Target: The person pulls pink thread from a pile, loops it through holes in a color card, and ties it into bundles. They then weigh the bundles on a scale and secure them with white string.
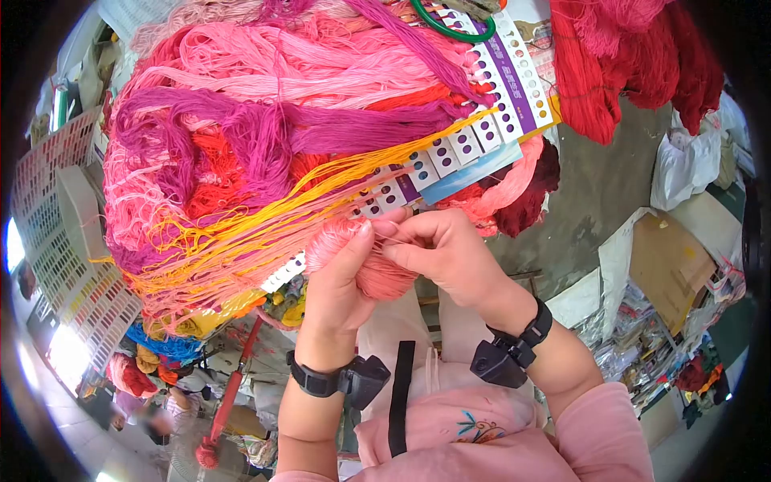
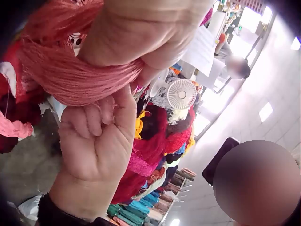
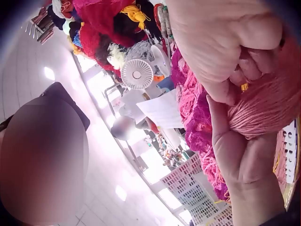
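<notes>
A bundle of coral-pink thread (image 1: 387, 277) is held in front of the person's lap. My left hand (image 1: 339, 277) grips it, thumb up along its side; in the right wrist view the thread (image 3: 268, 106) spreads in fine parallel strands over the left palm. Close beside it, my right hand (image 1: 456, 255) pinches some strands between thumb and forefinger at the top of the bundle. In the left wrist view the right hand's other fingers (image 2: 91, 120) curl in just under the thread.
A large heap of pink thread (image 1: 241, 60), with magenta and yellow skeins, lies ahead, attached along punched white cards (image 1: 466, 140). Red skeins (image 1: 586, 72) hang at upper right. A white plastic crate (image 1: 68, 225) stands left. A small white fan (image 2: 181, 93) shows behind.
</notes>
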`<move>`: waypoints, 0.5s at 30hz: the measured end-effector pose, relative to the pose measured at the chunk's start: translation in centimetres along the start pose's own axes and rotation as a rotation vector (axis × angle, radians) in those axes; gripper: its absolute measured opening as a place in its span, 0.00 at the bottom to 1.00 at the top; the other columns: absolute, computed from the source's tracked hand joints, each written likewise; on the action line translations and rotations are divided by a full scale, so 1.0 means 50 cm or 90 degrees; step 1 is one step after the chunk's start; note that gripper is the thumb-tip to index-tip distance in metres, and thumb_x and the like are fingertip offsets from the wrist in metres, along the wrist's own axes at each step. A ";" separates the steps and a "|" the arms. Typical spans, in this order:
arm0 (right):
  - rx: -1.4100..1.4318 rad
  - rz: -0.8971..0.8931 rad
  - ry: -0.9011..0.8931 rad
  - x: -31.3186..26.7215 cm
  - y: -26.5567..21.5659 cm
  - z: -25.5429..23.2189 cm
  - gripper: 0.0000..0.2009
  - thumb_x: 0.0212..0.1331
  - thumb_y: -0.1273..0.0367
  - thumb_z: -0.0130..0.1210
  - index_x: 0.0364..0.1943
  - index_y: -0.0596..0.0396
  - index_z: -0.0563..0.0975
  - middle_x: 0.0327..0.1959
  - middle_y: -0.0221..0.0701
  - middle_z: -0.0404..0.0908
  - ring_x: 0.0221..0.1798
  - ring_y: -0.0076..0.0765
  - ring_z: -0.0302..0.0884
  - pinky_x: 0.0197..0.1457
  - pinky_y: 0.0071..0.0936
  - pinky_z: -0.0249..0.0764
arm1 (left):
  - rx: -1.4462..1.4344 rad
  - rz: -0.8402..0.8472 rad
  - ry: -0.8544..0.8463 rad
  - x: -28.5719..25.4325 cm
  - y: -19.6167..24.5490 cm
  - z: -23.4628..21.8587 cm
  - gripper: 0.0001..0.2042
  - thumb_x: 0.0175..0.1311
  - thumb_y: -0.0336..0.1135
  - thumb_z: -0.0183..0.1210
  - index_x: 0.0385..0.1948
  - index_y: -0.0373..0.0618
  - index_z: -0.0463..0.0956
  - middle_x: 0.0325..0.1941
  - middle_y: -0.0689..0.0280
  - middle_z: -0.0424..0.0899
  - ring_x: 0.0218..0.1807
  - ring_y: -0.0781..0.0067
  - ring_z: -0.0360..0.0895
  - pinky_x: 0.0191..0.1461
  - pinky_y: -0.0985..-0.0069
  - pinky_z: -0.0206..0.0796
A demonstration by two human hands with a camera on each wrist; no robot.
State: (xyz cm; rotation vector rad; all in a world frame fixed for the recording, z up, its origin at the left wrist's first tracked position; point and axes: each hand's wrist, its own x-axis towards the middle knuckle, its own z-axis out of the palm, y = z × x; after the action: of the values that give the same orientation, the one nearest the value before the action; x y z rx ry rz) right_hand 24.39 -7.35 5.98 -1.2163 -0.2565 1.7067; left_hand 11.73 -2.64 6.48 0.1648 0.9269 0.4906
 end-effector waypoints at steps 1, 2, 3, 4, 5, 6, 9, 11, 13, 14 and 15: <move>0.041 0.024 0.011 -0.002 -0.006 0.001 0.04 0.44 0.79 0.50 0.25 0.66 0.74 0.31 0.28 0.74 0.32 0.17 0.68 0.34 0.15 0.65 | 0.002 -0.005 0.003 0.000 0.001 -0.001 0.12 0.58 0.35 0.45 0.35 0.35 0.71 0.45 0.54 0.70 0.47 0.64 0.68 0.50 0.69 0.61; 0.042 0.024 0.011 -0.003 -0.005 0.002 0.04 0.44 0.79 0.50 0.25 0.66 0.74 0.31 0.28 0.74 0.32 0.17 0.68 0.34 0.15 0.65 | 0.005 -0.011 0.005 0.000 0.001 -0.002 0.12 0.58 0.35 0.45 0.33 0.35 0.72 0.45 0.54 0.70 0.47 0.63 0.68 0.50 0.68 0.61; 0.060 0.008 0.028 -0.005 -0.003 0.003 0.03 0.44 0.79 0.50 0.24 0.66 0.74 0.31 0.28 0.74 0.31 0.17 0.67 0.34 0.15 0.64 | 0.005 -0.012 0.005 0.000 0.003 0.002 0.12 0.58 0.35 0.45 0.33 0.35 0.72 0.45 0.54 0.70 0.47 0.63 0.68 0.50 0.68 0.61; 0.078 -0.008 0.044 -0.006 -0.002 0.003 0.03 0.44 0.79 0.50 0.24 0.65 0.74 0.32 0.29 0.73 0.31 0.17 0.67 0.34 0.14 0.64 | 0.001 -0.017 0.027 0.001 0.006 0.011 0.12 0.58 0.35 0.45 0.32 0.35 0.72 0.44 0.54 0.71 0.46 0.64 0.69 0.49 0.68 0.62; 0.078 -0.009 0.045 -0.007 0.005 -0.001 0.03 0.44 0.79 0.50 0.24 0.65 0.74 0.32 0.29 0.73 0.31 0.17 0.67 0.34 0.14 0.64 | -0.003 -0.022 0.048 0.002 0.007 0.016 0.12 0.58 0.35 0.45 0.31 0.35 0.72 0.43 0.53 0.72 0.44 0.64 0.70 0.49 0.68 0.62; -0.012 -0.117 0.069 -0.008 0.019 -0.008 0.03 0.45 0.79 0.49 0.23 0.65 0.74 0.31 0.29 0.72 0.28 0.17 0.66 0.32 0.14 0.64 | -0.003 -0.023 0.047 0.003 0.007 0.013 0.12 0.58 0.35 0.45 0.31 0.35 0.72 0.43 0.53 0.72 0.44 0.64 0.70 0.49 0.68 0.62; 0.088 -0.134 0.048 -0.022 0.003 -0.021 0.02 0.46 0.78 0.47 0.24 0.62 0.72 0.29 0.31 0.70 0.23 0.18 0.64 0.26 0.15 0.64 | 0.005 -0.048 0.001 0.002 0.011 -0.008 0.11 0.58 0.35 0.45 0.32 0.36 0.72 0.29 0.60 0.75 0.36 0.68 0.72 0.45 0.70 0.64; 0.382 -0.051 -0.029 -0.039 -0.032 -0.039 0.02 0.48 0.76 0.45 0.25 0.59 0.69 0.27 0.31 0.68 0.21 0.20 0.62 0.21 0.17 0.62 | -0.165 0.008 -0.039 -0.008 0.025 -0.026 0.12 0.59 0.35 0.43 0.24 0.37 0.70 0.16 0.71 0.68 0.23 0.76 0.70 0.34 0.76 0.66; 0.428 -0.112 -0.078 -0.071 -0.060 -0.111 0.01 0.51 0.74 0.43 0.26 0.56 0.66 0.25 0.32 0.66 0.21 0.22 0.63 0.17 0.20 0.61 | -0.555 0.037 -0.119 -0.031 0.070 -0.114 0.10 0.58 0.28 0.38 0.16 0.45 0.59 0.13 0.75 0.62 0.12 0.86 0.60 0.20 0.89 0.59; 0.500 -0.074 0.009 -0.099 -0.090 -0.172 0.02 0.51 0.74 0.43 0.25 0.56 0.66 0.24 0.33 0.66 0.23 0.23 0.63 0.21 0.23 0.65 | -0.562 0.089 -0.063 -0.059 0.102 -0.192 0.09 0.58 0.27 0.37 0.17 0.46 0.60 0.12 0.75 0.61 0.12 0.86 0.59 0.19 0.88 0.58; 0.606 -0.099 0.066 -0.121 -0.123 -0.245 0.01 0.50 0.74 0.43 0.26 0.57 0.67 0.23 0.33 0.67 0.26 0.27 0.64 0.31 0.28 0.67 | -0.493 0.199 0.098 -0.092 0.131 -0.253 0.08 0.58 0.27 0.37 0.19 0.44 0.61 0.12 0.75 0.58 0.11 0.85 0.57 0.18 0.86 0.57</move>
State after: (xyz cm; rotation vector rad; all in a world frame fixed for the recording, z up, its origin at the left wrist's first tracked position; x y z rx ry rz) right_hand 38.00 -13.38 7.76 -0.5417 0.4761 1.3440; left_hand -2.84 0.02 4.50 -0.4434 0.8046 1.1287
